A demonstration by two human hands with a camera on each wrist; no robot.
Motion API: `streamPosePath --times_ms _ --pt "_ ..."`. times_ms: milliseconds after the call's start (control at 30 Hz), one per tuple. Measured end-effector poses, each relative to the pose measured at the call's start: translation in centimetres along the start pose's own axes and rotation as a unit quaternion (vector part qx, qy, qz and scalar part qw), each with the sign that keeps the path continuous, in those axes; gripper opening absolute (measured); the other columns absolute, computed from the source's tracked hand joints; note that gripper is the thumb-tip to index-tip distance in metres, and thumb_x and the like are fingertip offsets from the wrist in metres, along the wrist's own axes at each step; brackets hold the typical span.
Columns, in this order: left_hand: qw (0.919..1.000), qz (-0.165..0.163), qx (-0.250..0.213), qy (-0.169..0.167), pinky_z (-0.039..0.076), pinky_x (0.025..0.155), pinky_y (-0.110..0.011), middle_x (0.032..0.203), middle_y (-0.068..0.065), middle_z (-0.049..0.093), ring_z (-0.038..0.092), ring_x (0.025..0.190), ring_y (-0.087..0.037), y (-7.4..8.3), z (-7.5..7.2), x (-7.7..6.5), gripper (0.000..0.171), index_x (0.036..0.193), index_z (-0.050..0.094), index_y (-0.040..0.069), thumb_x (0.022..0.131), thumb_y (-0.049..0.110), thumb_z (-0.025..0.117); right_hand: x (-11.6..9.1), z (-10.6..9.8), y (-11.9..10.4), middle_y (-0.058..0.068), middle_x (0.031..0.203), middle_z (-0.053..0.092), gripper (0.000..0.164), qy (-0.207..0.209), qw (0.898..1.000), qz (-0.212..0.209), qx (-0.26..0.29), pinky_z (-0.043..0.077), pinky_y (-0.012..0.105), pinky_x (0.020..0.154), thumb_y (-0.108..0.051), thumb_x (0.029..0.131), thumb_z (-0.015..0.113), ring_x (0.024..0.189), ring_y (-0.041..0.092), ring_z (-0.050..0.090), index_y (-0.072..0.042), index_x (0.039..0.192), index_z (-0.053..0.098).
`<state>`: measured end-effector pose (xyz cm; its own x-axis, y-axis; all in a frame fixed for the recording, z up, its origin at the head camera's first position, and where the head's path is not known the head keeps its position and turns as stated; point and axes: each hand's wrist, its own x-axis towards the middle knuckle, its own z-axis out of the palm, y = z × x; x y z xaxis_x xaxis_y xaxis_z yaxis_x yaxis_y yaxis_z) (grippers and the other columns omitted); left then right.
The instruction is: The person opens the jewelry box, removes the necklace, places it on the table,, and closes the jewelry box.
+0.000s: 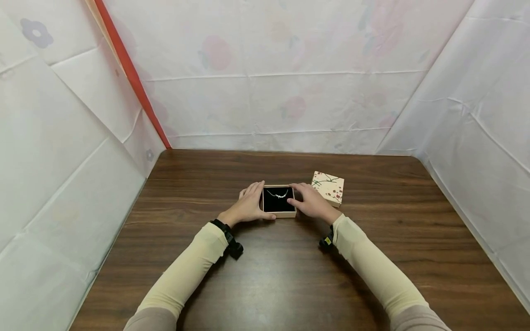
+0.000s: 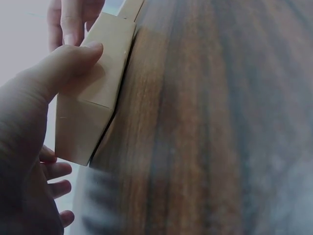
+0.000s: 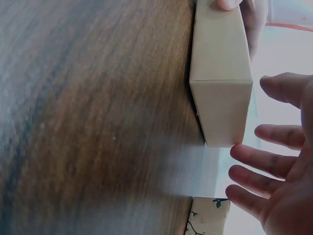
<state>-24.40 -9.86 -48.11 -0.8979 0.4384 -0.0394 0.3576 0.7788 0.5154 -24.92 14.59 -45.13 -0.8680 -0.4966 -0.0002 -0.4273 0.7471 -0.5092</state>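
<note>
Centrally, an open jewelry box (image 1: 285, 214) sits on the wood-grain tabletop (image 1: 265, 276), a silver necklace (image 1: 280, 196) lying across its black insert (image 1: 275, 206). At its 9 o'clock the left hand (image 1: 247, 206) grips it, thumb against the near wall; at 3 o'clock the right hand (image 1: 311, 201) is loosely spread, a fingertip at a corner. Near 2 o'clock lies the floral lid (image 1: 330, 186), partly hidden by that hand. Chain details are too small to read. Wood stretches broadly toward 6 o'clock; at 12, the far edge meets a pale flowered sheet (image 1: 265, 105).
</note>
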Motion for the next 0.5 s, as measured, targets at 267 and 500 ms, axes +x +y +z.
streamPosePath --times_ms 267,500 --pt "0.9999 0.004 -0.013 -0.001 0.017 0.115 -0.062 0.160 -0.019 0.023 0.019 0.148 -0.037 0.09 0.02 0.05 0.121 0.156 0.011 0.001 0.073 0.061 0.075 -0.14 -0.17 0.12 0.019 0.136 0.054 0.053 0.007 1.000 -0.004 -0.002 0.042 0.053 0.102 -0.034 0.098 0.058 0.124 0.036 0.052 -0.005 0.142 0.049" --pt "0.9998 0.004 -0.021 0.000 0.018 0.115 -0.061 0.159 -0.019 0.027 0.023 0.147 -0.037 0.24 0.13 0.07 0.119 0.156 0.013 0.002 0.073 0.059 0.076 -0.14 -0.28 0.27 0.019 0.137 0.053 0.050 0.008 1.000 -0.008 -0.005 0.042 0.054 0.102 -0.033 0.099 0.057 0.125 0.036 0.051 -0.007 0.140 0.051"
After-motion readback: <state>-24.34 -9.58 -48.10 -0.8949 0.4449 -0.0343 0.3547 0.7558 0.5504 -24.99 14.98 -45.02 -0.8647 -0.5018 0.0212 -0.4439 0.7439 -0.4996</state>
